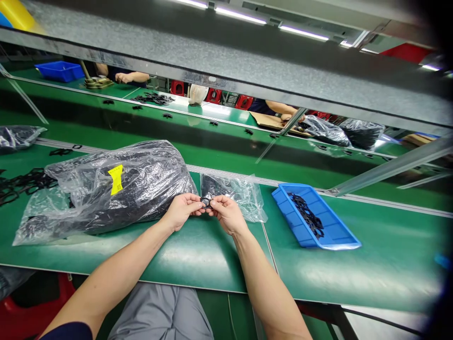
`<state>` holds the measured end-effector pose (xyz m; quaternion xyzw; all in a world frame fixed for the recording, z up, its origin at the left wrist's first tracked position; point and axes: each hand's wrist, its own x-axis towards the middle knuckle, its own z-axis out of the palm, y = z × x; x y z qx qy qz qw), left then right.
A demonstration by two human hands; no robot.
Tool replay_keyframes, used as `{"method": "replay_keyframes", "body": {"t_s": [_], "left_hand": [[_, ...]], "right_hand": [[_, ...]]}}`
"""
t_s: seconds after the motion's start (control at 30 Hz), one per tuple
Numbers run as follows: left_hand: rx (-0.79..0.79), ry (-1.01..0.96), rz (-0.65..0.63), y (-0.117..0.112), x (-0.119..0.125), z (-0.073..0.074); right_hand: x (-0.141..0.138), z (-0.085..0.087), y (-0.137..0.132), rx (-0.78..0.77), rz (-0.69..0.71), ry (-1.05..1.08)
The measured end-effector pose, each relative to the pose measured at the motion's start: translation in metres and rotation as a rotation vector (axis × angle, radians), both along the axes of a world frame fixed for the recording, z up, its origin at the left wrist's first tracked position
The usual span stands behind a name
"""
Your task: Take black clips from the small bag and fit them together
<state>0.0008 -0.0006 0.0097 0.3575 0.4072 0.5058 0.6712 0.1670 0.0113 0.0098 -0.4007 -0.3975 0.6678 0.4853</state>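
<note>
Between my two hands, just above the green bench, is a small black plastic part (205, 202) with a ring-like opening. My left hand (182, 209) pinches its left side between thumb and fingers. On its other side, my right hand (227, 214) grips it the same way. A large clear bag (141, 184) full of dark parts, with a yellow label (116, 179), lies beside my left hand. Behind my right hand rests a smaller clear bag (244, 193) with black pieces inside. The fingers partly cover the held part.
A blue tray (339, 236) holding several black parts (307, 215) stands to the right. Loose black parts (30, 182) lie at far left. Beyond the bench runs a green conveyor (219, 144) with black pieces along its far edge. Other people's hands (124, 77) work across it. A metal beam (212, 61) crosses overhead.
</note>
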Motion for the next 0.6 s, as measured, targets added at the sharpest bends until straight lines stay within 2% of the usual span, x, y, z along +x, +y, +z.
{"method": "replay_keyframes", "body": {"t_s": [0.23, 0.47, 0.6], "left_hand": [[0.008, 0.014, 0.008, -0.0002, 0.0005, -0.0001], [0.029, -0.041, -0.048, -0.0012, 0.0005, -0.0006], [0.044, -0.012, -0.024, -0.0008, 0.0002, -0.0004]], "right_hand": [[-0.0005, 0.0004, -0.0006, 0.016, -0.020, -0.038], [-0.0001, 0.0027, -0.0020, -0.023, 0.051, -0.011], [-0.0010, 0.0019, -0.0011, -0.031, 0.046, 0.007]]}}
